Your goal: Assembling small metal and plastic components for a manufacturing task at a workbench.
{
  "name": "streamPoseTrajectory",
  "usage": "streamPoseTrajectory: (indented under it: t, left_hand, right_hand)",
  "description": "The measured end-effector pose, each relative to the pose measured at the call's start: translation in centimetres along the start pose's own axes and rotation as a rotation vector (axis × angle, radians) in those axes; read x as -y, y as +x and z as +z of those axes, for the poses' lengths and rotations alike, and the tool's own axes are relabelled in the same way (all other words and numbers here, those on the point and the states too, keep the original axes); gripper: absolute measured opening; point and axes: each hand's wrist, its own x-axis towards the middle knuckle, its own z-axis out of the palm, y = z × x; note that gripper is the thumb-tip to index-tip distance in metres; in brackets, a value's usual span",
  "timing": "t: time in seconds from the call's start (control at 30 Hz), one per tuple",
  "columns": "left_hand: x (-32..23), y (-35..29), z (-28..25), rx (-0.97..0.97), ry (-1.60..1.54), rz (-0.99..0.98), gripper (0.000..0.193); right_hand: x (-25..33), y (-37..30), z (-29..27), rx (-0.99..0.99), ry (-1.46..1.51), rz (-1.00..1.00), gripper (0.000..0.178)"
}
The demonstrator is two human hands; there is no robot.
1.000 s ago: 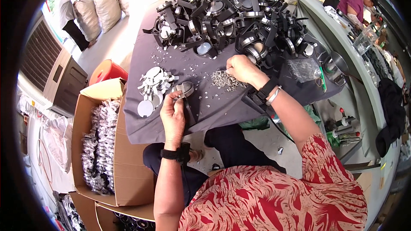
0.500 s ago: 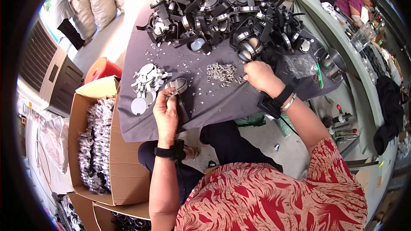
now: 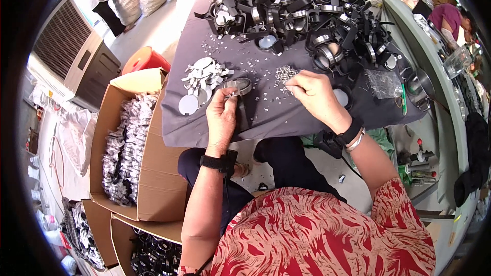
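Observation:
My left hand (image 3: pixel 221 118) grips a wristwatch (image 3: pixel 239 87) with a round silvery case, its dark strap hanging down towards the cloth edge. With fingertips pinched together, my right hand (image 3: pixel 319 97) is at the near side of a heap of small shiny metal pieces (image 3: pixel 285 75); whatever lies between the fingertips is too small to make out. Just beyond that wrist lies another round-cased watch (image 3: pixel 341 97). Beside my left hand is a pile of pale flat discs and tabs (image 3: pixel 204 74), with one larger disc (image 3: pixel 188 105) at its near edge.
A big heap of black-strapped watches (image 3: pixel 286 10) covers the far side of the grey cloth (image 3: pixel 286 128). A clear plastic bag (image 3: pixel 383 84), a green stick (image 3: pixel 404 99) and a metal bowl (image 3: pixel 419 89) sit right. Cartons (image 3: pixel 163 179) stand left. Another person (image 3: pixel 450 20) works far right.
My right hand has moved from the watch heap's near edge to the small metal pieces, and a watch now shows beside it. The whole view has shifted; my left hand still holds its watch.

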Motion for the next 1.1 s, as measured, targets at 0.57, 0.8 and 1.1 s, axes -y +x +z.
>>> streamPoseTrajectory:
  t: [0.57,0.8,1.1]
  left_hand:
    - [1.1,0.0,-0.4,0.008,-0.020,-0.055,0.016]
    - [1.1,0.0,-0.7,0.001,-0.048,-0.045,0.018]
    - [0.3,-0.5,-0.2,0.013,-0.219,-0.117,0.023]
  right_hand:
    - [3.6,2.3,7.6,0.023,-0.455,-0.488,0.006]
    - [4.0,2.5,8.3,0.044,-0.436,-0.410,0.007]
    - [3.3,2.4,8.4,0.027,-0.273,-0.277,0.014]
